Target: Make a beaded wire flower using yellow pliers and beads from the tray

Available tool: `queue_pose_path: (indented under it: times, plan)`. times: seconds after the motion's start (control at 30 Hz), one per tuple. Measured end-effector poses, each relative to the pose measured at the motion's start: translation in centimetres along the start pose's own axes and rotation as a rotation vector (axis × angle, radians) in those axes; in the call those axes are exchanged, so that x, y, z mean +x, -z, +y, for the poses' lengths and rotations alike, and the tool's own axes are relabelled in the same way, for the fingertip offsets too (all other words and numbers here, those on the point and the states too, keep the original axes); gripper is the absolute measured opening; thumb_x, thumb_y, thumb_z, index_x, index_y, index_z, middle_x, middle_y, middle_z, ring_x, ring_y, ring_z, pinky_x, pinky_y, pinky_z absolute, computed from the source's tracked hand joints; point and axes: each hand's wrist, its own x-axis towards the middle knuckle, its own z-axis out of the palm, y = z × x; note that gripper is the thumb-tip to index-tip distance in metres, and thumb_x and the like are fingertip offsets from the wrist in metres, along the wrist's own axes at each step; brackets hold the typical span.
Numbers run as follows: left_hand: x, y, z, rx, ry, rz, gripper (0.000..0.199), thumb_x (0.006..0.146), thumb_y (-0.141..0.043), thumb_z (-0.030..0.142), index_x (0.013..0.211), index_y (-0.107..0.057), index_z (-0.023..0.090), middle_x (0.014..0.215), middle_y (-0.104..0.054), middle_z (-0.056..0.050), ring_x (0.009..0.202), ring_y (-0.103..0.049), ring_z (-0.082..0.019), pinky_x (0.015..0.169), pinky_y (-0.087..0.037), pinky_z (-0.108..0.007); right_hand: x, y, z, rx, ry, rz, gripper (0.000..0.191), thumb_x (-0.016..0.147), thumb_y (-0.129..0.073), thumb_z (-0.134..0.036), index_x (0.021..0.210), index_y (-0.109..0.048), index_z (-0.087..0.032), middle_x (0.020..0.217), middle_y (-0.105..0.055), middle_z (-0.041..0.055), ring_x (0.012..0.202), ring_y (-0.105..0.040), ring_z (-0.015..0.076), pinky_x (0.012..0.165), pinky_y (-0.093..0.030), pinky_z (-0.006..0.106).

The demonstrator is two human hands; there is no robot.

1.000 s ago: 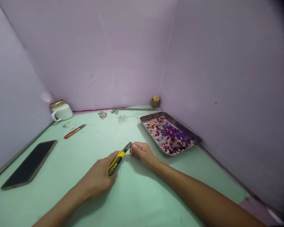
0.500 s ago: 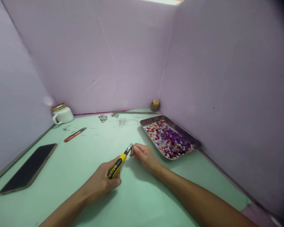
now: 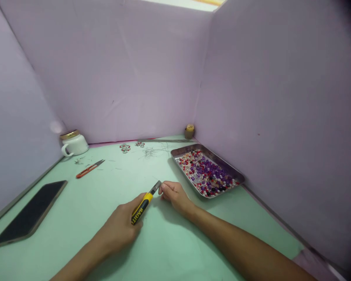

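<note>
My left hand (image 3: 123,224) is wrapped round the yellow and black handle of a pair of pliers (image 3: 143,207). Their metal head points up and to the right, reaching the fingertips of my right hand (image 3: 175,195). Those fingers are pinched together by the tool's tip. What they hold is too small to make out, though a faint thin strand shows just above the tip. A metal tray (image 3: 190,183) of mixed purple, red, white and black beads (image 3: 212,171) lies just beyond my right hand.
Orange-handled thread snips (image 3: 89,169) and a dark phone (image 3: 31,214) lie on the left. A white lidded mug (image 3: 76,145) stands in the back left corner. Toward the back are beaded pieces (image 3: 124,148), loose wire bits (image 3: 149,152), long wires (image 3: 163,140) and a small yellow-topped object (image 3: 189,131).
The view has shifted slightly. My left hand and the pliers have turned a little, with the tool's tip still beside my right fingertips.
</note>
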Motion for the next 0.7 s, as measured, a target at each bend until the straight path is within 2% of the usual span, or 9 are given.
queue_pose_path:
  times: [0.07, 0.13, 0.23, 0.33, 0.37, 0.43, 0.5, 0.57, 0.7]
  plan:
    - [-0.1, -0.7, -0.7, 0.251, 0.047, 0.065, 0.062, 0.066, -0.043, 0.013, 0.126, -0.037, 0.027, 0.098, -0.059, -0.005, 0.083, -0.056, -0.023, 0.070, -0.040, -0.028, 0.1, 0.0, 0.2, 0.016, -0.007, 0.010, 0.031, 0.078, -0.042, -0.039, 0.062, -0.054, -0.015, 0.043, -0.032, -0.0057, 0.044, -0.033, 0.0094, 0.050, -0.032, 0.023]
    - [-0.2, -1.5, -1.3, 0.472, 0.104, 0.103, 0.070, 0.066, -0.042, 0.011, 0.132, -0.027, 0.028, 0.096, -0.057, -0.007, 0.077, -0.057, -0.025, 0.061, -0.039, -0.029, 0.1, -0.1, 0.4, 0.020, -0.016, 0.019, 0.031, 0.078, -0.042, -0.039, 0.062, -0.054, -0.016, 0.043, -0.030, -0.0062, 0.044, -0.033, 0.0095, 0.052, -0.034, 0.023]
    - [-0.3, -1.7, -1.4, 0.567, 0.126, 0.137, 0.074, 0.064, -0.042, 0.009, 0.133, -0.023, 0.029, 0.094, -0.055, -0.008, 0.072, -0.057, -0.024, 0.057, -0.037, -0.029, 0.2, 0.0, 0.4, 0.027, -0.019, 0.017, 0.031, 0.078, -0.043, -0.040, 0.063, -0.054, -0.016, 0.045, -0.033, -0.0056, 0.046, -0.034, 0.0095, 0.053, -0.035, 0.024]
    - [-0.2, -1.0, -0.5, 0.213, 0.058, 0.074, 0.051, 0.066, -0.045, 0.013, 0.116, -0.044, 0.025, 0.081, -0.055, -0.004, 0.069, -0.054, -0.020, 0.060, -0.038, -0.028, 0.1, 0.0, 0.0, 0.030, 0.001, -0.005, 0.031, 0.079, -0.043, -0.040, 0.064, -0.054, -0.015, 0.048, -0.037, -0.0042, 0.047, -0.034, 0.0093, 0.054, -0.034, 0.023]
    - [-0.2, -0.7, -0.2, 0.022, 0.049, 0.001, 0.036, 0.067, -0.047, 0.015, 0.102, -0.051, 0.022, 0.072, -0.053, -0.001, 0.062, -0.051, -0.016, 0.057, -0.039, -0.026, 0.0, 0.1, -0.2, 0.032, 0.008, -0.012, 0.031, 0.079, -0.043, -0.041, 0.064, -0.054, -0.015, 0.050, -0.040, -0.0034, 0.048, -0.034, 0.0092, 0.053, -0.033, 0.023]
    - [-0.1, -0.3, 0.0, -0.360, 0.084, -0.171, 0.009, 0.066, -0.050, 0.019, 0.076, -0.050, 0.019, 0.056, -0.044, 0.004, 0.048, -0.042, -0.011, 0.045, -0.037, -0.022, -0.1, 0.1, -0.6, 0.050, 0.024, -0.020, 0.032, 0.079, -0.043, -0.041, 0.063, -0.053, -0.015, 0.054, -0.042, -0.0022, 0.049, -0.034, 0.0090, 0.050, -0.031, 0.022]
    - [-0.1, -0.3, -0.2, -0.671, 0.160, -0.293, 0.010, 0.065, -0.053, 0.024, 0.068, -0.046, 0.018, 0.051, -0.041, 0.005, 0.041, -0.036, -0.008, 0.035, -0.032, -0.020, -0.1, 0.1, -0.9, 0.072, 0.042, -0.023, 0.033, 0.079, -0.044, -0.042, 0.061, -0.051, -0.015, 0.055, -0.041, -0.0021, 0.050, -0.034, 0.0092, 0.049, -0.029, 0.021]
    - [-0.2, -0.5, -0.6, -0.915, 0.195, -0.329, 0.016, 0.063, -0.055, 0.026, 0.073, -0.046, 0.017, 0.058, -0.047, 0.002, 0.042, -0.039, -0.008, 0.032, -0.032, -0.018, -0.2, 0.2, -1.1, 0.072, 0.055, -0.022, 0.033, 0.079, -0.043, -0.042, 0.060, -0.051, -0.016, 0.053, -0.039, -0.0025, 0.051, -0.034, 0.0095, 0.048, -0.028, 0.021]
    - [-0.2, -0.7, -1.3, -1.121, 0.293, -0.332, 0.023, 0.064, -0.054, 0.022, 0.085, -0.045, 0.017, 0.071, -0.052, -0.001, 0.045, -0.043, -0.008, 0.031, -0.032, -0.017, -0.1, 0.2, -0.7, 0.004, 0.044, -0.006, 0.032, 0.080, -0.042, -0.039, 0.059, -0.051, -0.016, 0.050, -0.038, -0.0030, 0.050, -0.034, 0.0097, 0.048, -0.028, 0.021]
